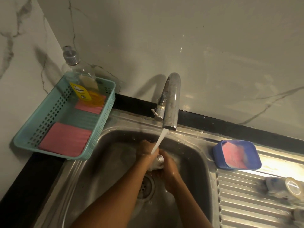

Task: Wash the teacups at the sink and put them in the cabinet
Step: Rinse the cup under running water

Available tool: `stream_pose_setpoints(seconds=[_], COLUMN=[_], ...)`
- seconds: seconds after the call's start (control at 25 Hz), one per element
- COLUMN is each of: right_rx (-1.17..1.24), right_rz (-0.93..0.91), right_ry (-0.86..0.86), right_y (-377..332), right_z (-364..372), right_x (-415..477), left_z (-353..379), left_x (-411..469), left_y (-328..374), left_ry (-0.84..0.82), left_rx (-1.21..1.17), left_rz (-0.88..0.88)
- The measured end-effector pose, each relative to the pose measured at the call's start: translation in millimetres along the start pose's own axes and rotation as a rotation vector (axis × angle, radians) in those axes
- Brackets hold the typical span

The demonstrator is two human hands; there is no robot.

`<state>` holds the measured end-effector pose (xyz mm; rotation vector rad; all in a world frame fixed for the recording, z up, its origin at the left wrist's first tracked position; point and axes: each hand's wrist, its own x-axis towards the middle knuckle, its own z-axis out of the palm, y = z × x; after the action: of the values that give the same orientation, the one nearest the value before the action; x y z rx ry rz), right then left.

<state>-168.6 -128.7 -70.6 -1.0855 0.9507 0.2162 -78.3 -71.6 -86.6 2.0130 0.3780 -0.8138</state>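
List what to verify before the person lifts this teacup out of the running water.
1. Grip: left hand and right hand both hold the teacup over the basin: ok.
2. Water stream from the faucet reaches the hands: ok.
3. Teacup rinsed clean: cannot tell, as it is mostly covered by the hands.
4. Bare ribbed space on the drainboard for setting it down: ok.
5. Blurred cups already on the drainboard, washed or not: cannot tell.
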Motion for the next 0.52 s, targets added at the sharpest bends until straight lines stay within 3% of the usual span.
stream_pose_setpoints(seconds=[0.16, 0.24, 0.52], right_rx=[-0.153, -0.275, -0.616], right_rz=[-0.095, -0.162, -0.381], right_ry=[-0.182, -0.212, 0.059], right_y=[-3, 1, 19], right_z=[0, 7, 37], right_x=[0, 1, 2], left_z=[-22, -27, -34], left_x=[7, 5, 1], left_y=[-2, -6, -25], left_ry=[-0.038, -0.078, -0.089], left_rx=[-0.326, -0.344, -0.494], left_rz=[-0.196, -0.196, -0.268])
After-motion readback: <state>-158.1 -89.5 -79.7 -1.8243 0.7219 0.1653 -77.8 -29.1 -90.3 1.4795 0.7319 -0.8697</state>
